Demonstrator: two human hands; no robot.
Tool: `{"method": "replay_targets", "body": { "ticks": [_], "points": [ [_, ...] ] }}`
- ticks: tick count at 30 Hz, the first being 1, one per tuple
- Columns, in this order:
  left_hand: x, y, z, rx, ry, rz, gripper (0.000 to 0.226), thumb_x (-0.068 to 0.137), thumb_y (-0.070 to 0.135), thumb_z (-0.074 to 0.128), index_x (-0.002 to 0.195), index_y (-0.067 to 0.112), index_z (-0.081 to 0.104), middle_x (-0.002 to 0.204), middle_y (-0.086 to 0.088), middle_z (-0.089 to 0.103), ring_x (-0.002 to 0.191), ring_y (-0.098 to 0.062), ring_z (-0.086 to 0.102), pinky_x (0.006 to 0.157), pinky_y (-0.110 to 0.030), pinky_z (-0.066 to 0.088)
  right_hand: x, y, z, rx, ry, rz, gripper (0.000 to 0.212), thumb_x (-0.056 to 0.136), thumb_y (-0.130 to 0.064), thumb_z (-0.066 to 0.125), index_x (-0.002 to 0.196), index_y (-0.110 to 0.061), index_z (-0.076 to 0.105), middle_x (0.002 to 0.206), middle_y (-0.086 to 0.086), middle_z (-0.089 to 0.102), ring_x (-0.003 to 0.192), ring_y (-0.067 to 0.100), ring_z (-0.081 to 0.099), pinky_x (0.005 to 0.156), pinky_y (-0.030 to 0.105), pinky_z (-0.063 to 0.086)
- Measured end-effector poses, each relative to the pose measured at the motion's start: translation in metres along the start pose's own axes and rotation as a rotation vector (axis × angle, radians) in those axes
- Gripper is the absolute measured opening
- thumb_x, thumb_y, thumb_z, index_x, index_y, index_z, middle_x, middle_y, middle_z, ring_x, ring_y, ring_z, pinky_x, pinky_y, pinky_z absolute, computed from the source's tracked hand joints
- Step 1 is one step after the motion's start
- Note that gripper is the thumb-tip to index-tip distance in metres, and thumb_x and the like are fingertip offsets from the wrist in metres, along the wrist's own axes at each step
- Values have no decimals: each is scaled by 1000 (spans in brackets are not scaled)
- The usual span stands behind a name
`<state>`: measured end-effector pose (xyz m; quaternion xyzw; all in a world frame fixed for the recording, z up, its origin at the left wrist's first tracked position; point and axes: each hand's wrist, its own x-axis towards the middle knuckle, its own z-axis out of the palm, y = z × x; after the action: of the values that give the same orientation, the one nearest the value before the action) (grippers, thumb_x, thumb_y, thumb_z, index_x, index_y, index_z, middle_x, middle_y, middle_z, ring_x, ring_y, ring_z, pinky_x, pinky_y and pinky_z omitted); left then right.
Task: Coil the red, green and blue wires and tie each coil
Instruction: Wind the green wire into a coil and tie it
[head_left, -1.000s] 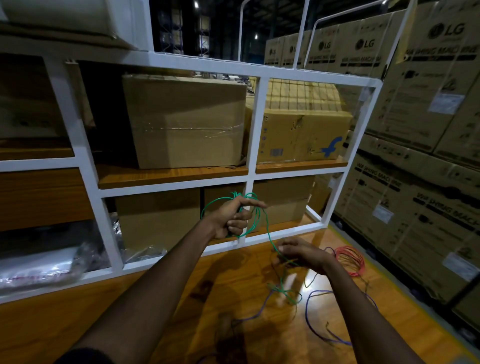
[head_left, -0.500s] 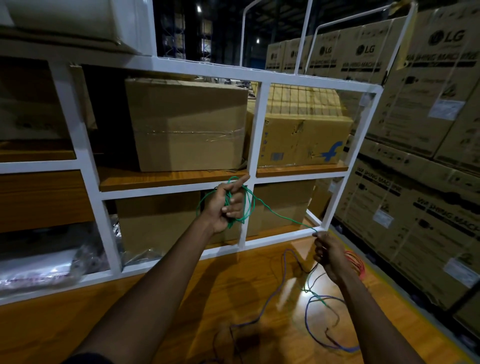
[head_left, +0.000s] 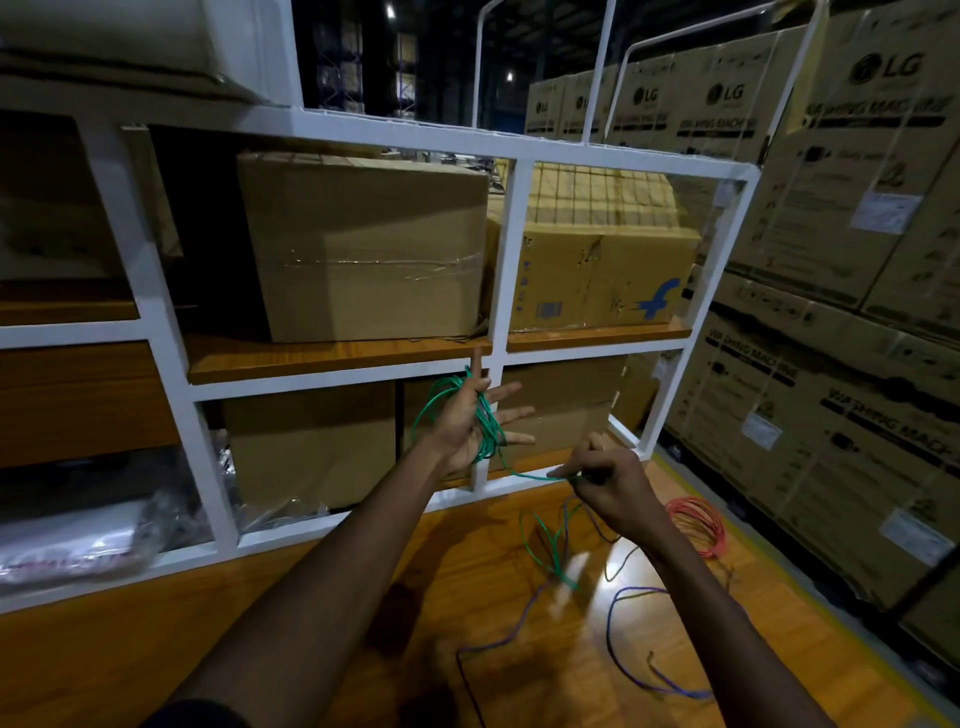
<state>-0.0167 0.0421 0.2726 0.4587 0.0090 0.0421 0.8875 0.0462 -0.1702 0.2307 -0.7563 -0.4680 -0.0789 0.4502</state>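
White metal rack frame (head_left: 506, 260) standing on glossy wooden floor (head_left: 363, 597), taped brown carton (head_left: 363, 249) sitting on wooden shelf board (head_left: 322, 358), blue-logo carton (head_left: 597, 280) sitting just beside it, plastic-wrapped bundle (head_left: 78, 540) lying lower left, LG washing-machine cartons (head_left: 841, 260) standing stacked at right.

Wires: three. One green wire (head_left: 488, 431), one blue wire (head_left: 609, 623), one red wire (head_left: 696, 504).
Coils: two. Red one complete, green one part-wound.
Grips: two. Left grip (head_left: 467, 421), right grip (head_left: 608, 483).
White rack (head_left: 504, 260): one.
Cardboard boxes on upper shelf: two. One plain taped box (head_left: 363, 249), one blue-logo box (head_left: 597, 280).
Boxes on lower shelf: at least two; exact number unclear.
LG washing-machine cartons (head_left: 831, 218): many, stacked and cropped, so no exact count.
Plastic-wrapped bundle (head_left: 78, 540): one.
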Motion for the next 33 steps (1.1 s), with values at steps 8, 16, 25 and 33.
{"method": "replay_targets", "body": {
  "ticks": [8,16,25,33],
  "points": [
    [-4,-8,6,169,12,-37,57,104,25,25,142,58,-2,156,-10,24,135,-45,35,90,-73,39,7,-28,-1,-152,197,-126,11,78,-15,73,88,-17,78,67,-20,50,60,-1,48,51,15,31],
    [-10,-5,9,138,-176,-176,43,104,28,26,131,61,28,152,-16,30,126,-49,45,84,-74,42,11,-31,-6,-354,257,284,50,74,-50,71,50,-17,43,46,3,39,46,17,40,48,30,25],
    [-12,-15,-6,314,-344,-318,58,104,28,27,141,59,-5,120,-29,60,66,-29,68,62,-41,58,21,-7,-35,-165,403,317,21,74,-4,74,70,-19,59,67,-4,55,65,15,55,58,32,44],
    [-17,-12,-4,560,-282,-408,32,99,45,38,109,26,63,57,4,34,38,-3,23,40,-19,19,16,28,-45,78,386,713,43,80,-40,71,61,-10,48,54,11,34,39,20,33,42,31,28]
  ]
}}
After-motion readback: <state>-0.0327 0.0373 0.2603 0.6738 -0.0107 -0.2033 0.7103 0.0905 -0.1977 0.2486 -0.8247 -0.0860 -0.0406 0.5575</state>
